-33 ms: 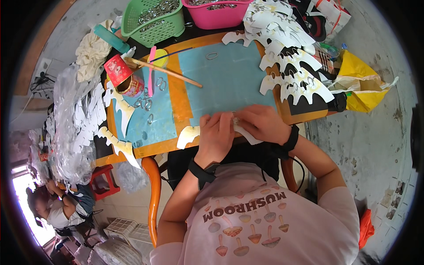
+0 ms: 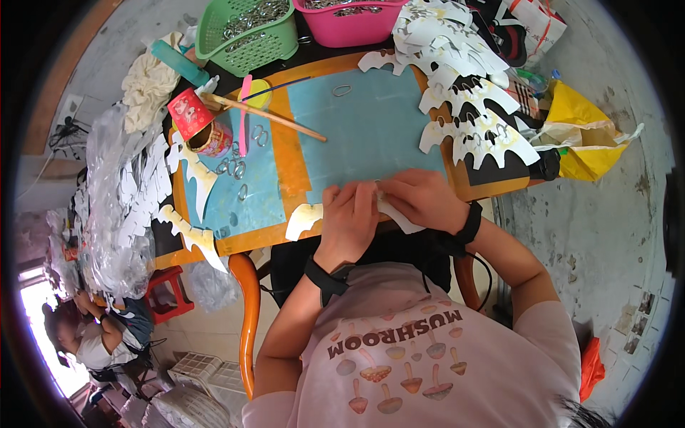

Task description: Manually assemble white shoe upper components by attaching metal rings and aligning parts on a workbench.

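Observation:
At the near edge of the table, my left hand (image 2: 349,220) and my right hand (image 2: 427,201) are closed close together on a white curved cut-out piece (image 2: 304,221). Its yellow-smeared left end sticks out past my left hand, and its other end shows below my right fingers. Between the fingertips is a small shiny metal bit; its shape is mostly hidden. An oval metal ring (image 2: 342,90) lies alone on the blue mat (image 2: 367,135). More metal rings (image 2: 230,167) lie at left. Two more yellow-smeared white pieces, one a scalloped strip (image 2: 187,227), rest at the left edge.
Green (image 2: 246,53) and pink (image 2: 349,27) baskets of metal rings stand at the back. White pieces (image 2: 474,139) are stacked at right, near a yellow bag (image 2: 581,132). A wooden stick (image 2: 275,123), pink stick (image 2: 244,125) and red cup (image 2: 191,114) sit left. Another person (image 2: 100,335) works far left.

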A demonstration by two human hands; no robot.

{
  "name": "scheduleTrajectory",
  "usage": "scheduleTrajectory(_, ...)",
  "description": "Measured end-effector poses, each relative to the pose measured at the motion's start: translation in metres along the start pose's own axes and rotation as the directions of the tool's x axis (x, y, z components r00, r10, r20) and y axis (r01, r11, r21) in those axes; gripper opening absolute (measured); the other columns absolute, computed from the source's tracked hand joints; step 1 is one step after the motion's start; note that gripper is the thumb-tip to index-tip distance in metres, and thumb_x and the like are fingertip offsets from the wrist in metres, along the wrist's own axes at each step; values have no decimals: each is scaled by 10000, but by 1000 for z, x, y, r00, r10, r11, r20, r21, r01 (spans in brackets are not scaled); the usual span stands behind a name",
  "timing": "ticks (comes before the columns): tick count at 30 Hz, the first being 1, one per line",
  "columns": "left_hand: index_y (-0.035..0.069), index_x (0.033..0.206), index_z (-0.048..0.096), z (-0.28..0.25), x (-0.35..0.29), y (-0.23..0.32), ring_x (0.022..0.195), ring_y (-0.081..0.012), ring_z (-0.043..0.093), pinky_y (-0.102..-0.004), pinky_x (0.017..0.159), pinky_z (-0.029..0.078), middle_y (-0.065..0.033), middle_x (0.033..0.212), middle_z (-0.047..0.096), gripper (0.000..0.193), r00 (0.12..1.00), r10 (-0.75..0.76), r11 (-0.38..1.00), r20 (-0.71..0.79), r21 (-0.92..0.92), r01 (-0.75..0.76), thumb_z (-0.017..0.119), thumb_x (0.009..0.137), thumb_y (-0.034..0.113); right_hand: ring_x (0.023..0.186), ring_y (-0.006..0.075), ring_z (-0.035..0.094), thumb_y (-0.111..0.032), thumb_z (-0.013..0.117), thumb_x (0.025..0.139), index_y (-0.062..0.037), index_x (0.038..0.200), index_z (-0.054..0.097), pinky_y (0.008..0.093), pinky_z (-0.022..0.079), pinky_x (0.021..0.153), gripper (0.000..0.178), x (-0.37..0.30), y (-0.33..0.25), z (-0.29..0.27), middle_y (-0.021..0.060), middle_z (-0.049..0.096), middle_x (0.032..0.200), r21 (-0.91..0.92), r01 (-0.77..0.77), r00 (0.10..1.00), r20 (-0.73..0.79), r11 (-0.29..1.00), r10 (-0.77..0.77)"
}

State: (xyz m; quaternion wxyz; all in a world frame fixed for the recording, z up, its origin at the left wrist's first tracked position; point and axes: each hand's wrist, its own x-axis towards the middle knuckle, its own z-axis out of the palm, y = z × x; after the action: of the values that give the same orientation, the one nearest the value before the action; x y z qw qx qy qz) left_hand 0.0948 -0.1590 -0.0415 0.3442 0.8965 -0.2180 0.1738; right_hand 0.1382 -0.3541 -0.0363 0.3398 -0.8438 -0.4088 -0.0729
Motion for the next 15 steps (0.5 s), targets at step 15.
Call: scheduleTrajectory(15,93,1056,662,0,-8,1,998,-229,617,-389,852,366,-29,902,662,365,998,55,992,33,116,-58,691,711,-24,862,252,607,-77,618,763,-18,1021,625,345,530,742,265,-11,-3,-2,81,614,986,-185,153,987,71,971,-142)
